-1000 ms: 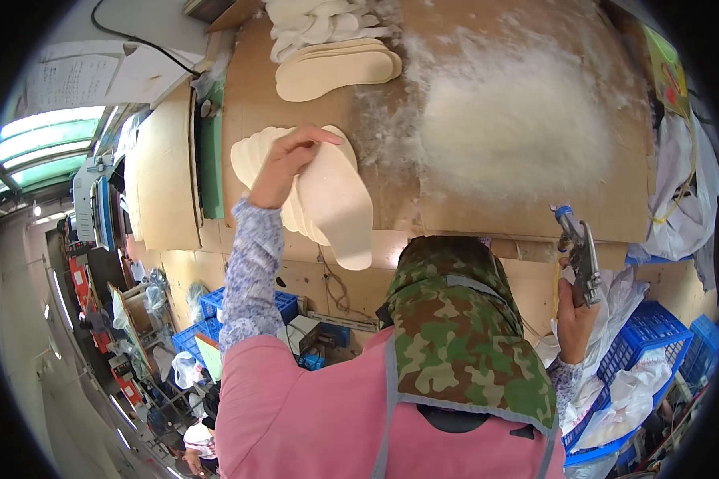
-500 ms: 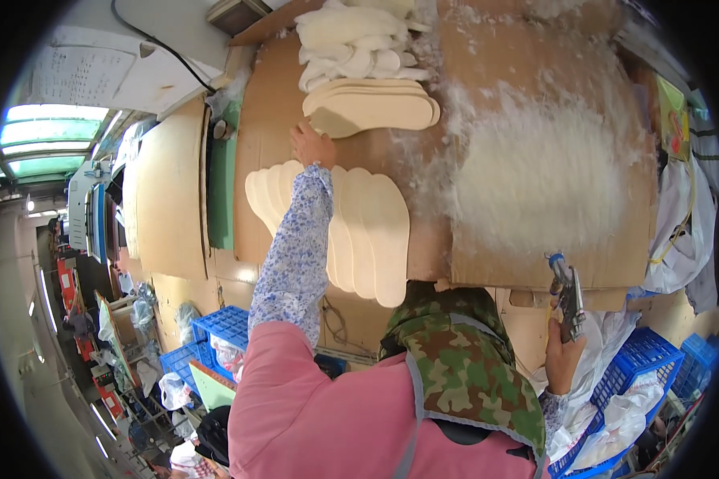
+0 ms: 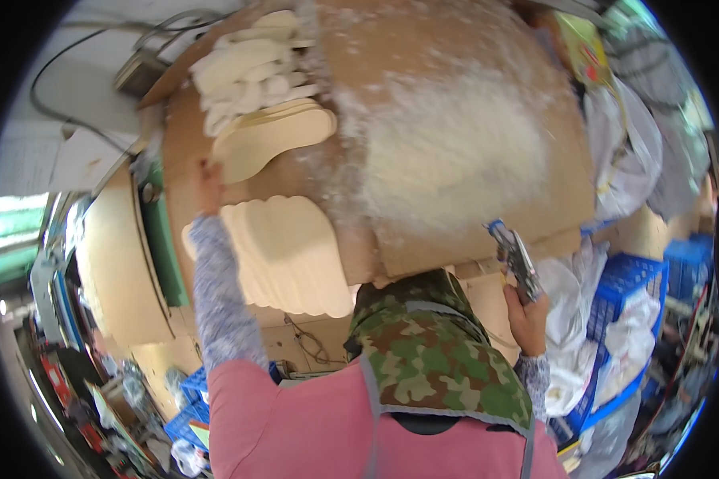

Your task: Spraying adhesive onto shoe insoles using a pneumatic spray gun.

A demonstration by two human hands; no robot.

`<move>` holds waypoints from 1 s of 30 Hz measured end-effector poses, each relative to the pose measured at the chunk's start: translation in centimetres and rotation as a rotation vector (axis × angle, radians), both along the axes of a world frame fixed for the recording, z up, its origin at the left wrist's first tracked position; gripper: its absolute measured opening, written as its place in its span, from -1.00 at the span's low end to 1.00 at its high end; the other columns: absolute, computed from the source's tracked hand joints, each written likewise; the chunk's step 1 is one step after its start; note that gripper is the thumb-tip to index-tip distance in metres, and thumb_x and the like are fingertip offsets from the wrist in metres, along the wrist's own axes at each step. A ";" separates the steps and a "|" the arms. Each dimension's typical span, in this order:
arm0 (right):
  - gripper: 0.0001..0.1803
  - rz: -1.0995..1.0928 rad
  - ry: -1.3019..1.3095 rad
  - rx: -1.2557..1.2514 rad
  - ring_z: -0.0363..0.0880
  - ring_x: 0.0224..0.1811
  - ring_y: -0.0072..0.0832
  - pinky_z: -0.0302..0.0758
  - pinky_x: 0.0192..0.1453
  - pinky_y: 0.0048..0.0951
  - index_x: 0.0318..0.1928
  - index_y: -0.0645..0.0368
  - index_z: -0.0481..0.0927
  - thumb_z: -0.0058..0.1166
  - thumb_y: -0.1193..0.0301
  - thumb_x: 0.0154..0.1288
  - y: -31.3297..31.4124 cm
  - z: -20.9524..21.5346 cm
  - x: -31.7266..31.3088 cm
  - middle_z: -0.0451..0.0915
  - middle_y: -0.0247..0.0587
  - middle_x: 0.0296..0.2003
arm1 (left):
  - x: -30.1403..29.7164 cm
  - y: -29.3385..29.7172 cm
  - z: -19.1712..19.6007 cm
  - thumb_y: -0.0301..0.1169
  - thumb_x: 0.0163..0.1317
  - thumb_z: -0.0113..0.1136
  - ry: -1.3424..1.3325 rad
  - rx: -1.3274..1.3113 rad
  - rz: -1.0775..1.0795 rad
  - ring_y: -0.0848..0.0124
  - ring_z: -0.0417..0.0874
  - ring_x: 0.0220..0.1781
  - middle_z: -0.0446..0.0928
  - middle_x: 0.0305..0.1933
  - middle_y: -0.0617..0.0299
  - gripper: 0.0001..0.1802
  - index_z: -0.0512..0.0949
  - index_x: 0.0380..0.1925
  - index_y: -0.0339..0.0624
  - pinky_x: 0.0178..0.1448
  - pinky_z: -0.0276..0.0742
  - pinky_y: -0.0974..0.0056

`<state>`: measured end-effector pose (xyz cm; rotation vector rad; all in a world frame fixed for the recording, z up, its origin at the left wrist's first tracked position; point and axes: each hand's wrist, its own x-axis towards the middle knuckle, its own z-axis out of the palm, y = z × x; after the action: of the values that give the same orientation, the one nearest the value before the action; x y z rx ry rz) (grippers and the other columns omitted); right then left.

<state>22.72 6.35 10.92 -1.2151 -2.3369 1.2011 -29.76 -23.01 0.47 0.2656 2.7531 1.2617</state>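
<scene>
My left hand (image 3: pixel 208 188) is at the left end of a stack of beige insoles (image 3: pixel 276 136). Motion smears its fingers, so whether they grip the insole edge is unclear. Below that hand and partly behind the sleeve, several pale insoles (image 3: pixel 284 251) lie fanned out, overlapping, on the brown board. My right hand (image 3: pixel 527 319) is wrapped round a metal spray gun (image 3: pixel 519 262) with a blue tip, held near the table's front edge. The gun points up toward a patch coated with white fibres (image 3: pixel 455 152).
White soft pieces (image 3: pixel 252 68) are heaped beyond the stack. A pale board (image 3: pixel 120 255) stands at the left. White plastic bags (image 3: pixel 627 144) hang at the right edge, above blue crates (image 3: pixel 627 291). A camouflage-patterned cloth hood (image 3: pixel 447 343) fills the lower middle.
The whole view has turned and shifted, so the table appears farther left and tilted. My left hand remains by the insole stack's left end; my right hand still holds the spray gun.
</scene>
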 end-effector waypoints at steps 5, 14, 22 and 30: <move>-0.72 -0.002 0.009 -0.049 0.41 -0.50 -0.37 0.34 -0.37 -0.39 -0.08 0.24 0.55 0.07 0.53 0.16 2.7 0.6 2.4 0.53 -0.22 -0.51 | 13.1 8.9 18.3 -0.43 0.29 0.01 -0.145 0.609 -0.257 0.66 0.42 -0.55 0.51 -0.33 0.34 -0.80 0.38 -0.09 -0.11 -0.63 0.23 0.55; -0.70 -0.022 0.079 -0.250 0.34 -0.49 -0.63 0.30 -0.39 -0.54 -0.07 0.21 0.57 0.07 0.57 0.14 6.4 1.2 9.5 0.53 -0.34 -0.49 | 26.5 25.4 7.6 -0.47 0.24 0.03 -0.583 0.598 -0.537 0.46 0.57 -0.39 0.47 -0.23 0.18 -0.75 0.33 -0.09 -0.20 -0.49 0.54 0.41; -0.55 0.172 0.112 -0.185 0.55 -0.21 -0.22 0.44 -0.10 -0.40 0.05 0.24 0.45 0.09 0.62 0.08 6.4 1.0 5.9 0.56 -0.04 -0.22 | 30.1 25.7 -1.1 -0.56 0.20 0.03 -0.344 0.248 -0.409 0.45 0.57 -0.31 0.47 -0.17 0.15 -0.67 0.33 -0.01 -0.28 -0.34 0.58 0.40; -0.61 0.268 0.177 -0.171 0.54 -0.23 -0.42 0.42 -0.11 -0.47 0.06 0.24 0.42 0.04 0.61 0.18 5.2 -0.6 0.3 0.57 -0.17 -0.25 | 29.4 25.3 -1.2 -0.61 0.16 0.02 -0.527 0.348 -0.370 0.50 0.56 -0.42 0.51 -0.32 0.21 -0.71 0.40 -0.07 -0.28 -0.39 0.56 0.42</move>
<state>23.03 11.57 10.37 -0.8188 -2.3552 1.5544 -0.32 2.28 -0.69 0.3822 1.9388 1.4427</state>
